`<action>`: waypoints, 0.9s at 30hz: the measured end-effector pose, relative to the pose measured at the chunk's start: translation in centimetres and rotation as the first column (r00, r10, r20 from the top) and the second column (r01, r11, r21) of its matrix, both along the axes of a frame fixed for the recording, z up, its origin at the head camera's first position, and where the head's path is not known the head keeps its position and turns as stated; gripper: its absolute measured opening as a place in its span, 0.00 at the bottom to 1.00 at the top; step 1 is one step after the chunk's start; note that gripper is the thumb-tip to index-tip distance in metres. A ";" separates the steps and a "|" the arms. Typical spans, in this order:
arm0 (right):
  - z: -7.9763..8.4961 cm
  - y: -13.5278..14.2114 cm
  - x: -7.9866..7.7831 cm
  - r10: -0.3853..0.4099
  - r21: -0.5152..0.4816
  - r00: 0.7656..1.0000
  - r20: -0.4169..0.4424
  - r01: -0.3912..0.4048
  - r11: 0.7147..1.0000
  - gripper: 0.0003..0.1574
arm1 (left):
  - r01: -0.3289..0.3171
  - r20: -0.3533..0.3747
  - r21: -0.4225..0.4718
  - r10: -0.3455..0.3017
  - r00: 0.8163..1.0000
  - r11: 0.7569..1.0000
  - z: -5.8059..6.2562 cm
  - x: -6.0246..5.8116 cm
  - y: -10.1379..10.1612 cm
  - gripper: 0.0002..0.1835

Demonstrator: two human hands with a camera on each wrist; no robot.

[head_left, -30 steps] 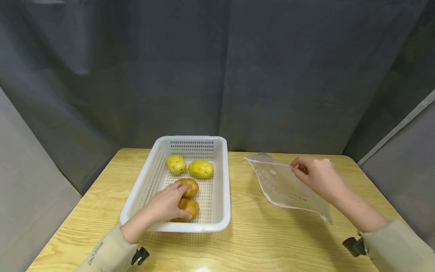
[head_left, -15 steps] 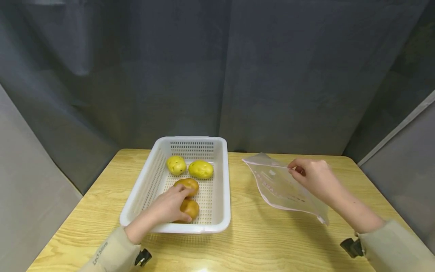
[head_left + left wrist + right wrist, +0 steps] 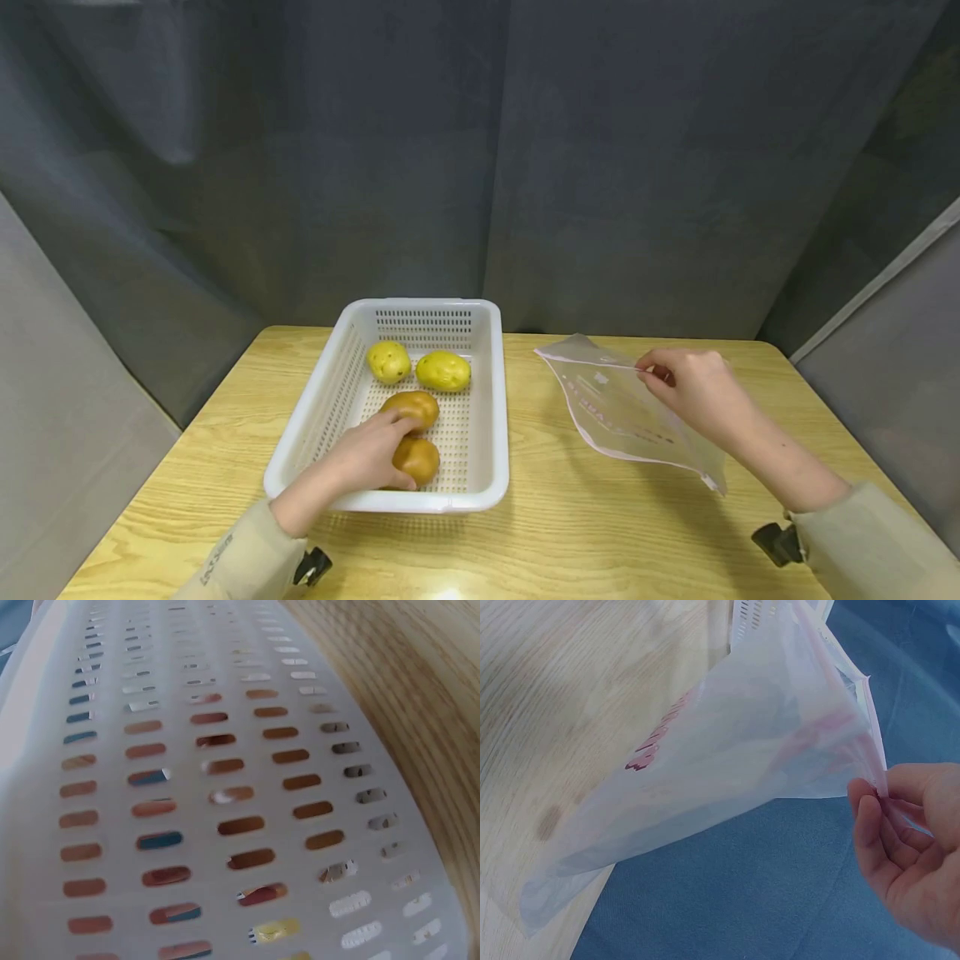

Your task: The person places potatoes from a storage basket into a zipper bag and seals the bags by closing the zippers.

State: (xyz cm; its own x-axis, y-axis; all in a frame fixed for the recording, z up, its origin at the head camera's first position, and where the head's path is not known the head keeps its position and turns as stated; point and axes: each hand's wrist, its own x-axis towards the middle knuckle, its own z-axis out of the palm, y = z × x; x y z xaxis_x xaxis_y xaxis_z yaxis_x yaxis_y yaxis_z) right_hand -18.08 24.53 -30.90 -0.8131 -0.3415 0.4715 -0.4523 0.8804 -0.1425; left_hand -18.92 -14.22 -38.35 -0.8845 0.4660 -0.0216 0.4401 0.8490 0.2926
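My left hand [image 3: 367, 454] reaches over the near wall of a white perforated basket [image 3: 498, 417]. Its fingers and thumb curl round the nearer brown potato [image 3: 420, 461], with the fingertips right at the edge of the other brown potato [image 3: 414, 407]. Farther back in the basket lie two yellow potatoes, a rounder one [image 3: 388, 362] and a longer one [image 3: 443, 372]. My right hand [image 3: 697, 392] pinches the pink-edged mouth of a clear zip bag [image 3: 615, 408], held slanted over the table. In the right wrist view the bag [image 3: 705, 772] hangs from thumb and fingertips, its mouth slightly parted.
Both hands work above a light wooden table [image 3: 585, 542]. A dark cloth curtain [image 3: 637, 167] rises behind its far edge, and grey panels stand at the sides. The left wrist view is mostly filled by the basket's slotted wall [image 3: 187, 772].
My left hand has drawn slightly nearer, uncovering more of the farther brown potato. The bag and right hand have shifted a little to the left.
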 end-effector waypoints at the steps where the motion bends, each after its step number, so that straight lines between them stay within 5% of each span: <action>1: 0.0 0.0 0.0 0.000 0.000 1.000 0.001 0.000 1.000 0.03 | 0.001 0.006 0.003 -0.001 1.000 1.000 0.0 0.0 -0.1 0.41; 27: -0.1 -0.3 0.0 -0.011 -0.006 1.000 -0.002 0.011 1.000 0.02 | -0.010 0.066 0.024 0.009 0.998 1.000 -0.6 -0.2 0.1 0.33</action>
State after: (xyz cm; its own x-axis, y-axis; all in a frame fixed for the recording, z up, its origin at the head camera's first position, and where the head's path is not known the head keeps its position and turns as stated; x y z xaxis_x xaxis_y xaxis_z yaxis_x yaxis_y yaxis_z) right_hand -18.12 24.23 -30.97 -0.8161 -0.3295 0.4747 -0.4427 0.8845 -0.1470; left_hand -19.08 -14.13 -38.93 -0.8859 0.4587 -0.0688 0.4111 0.8452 0.3414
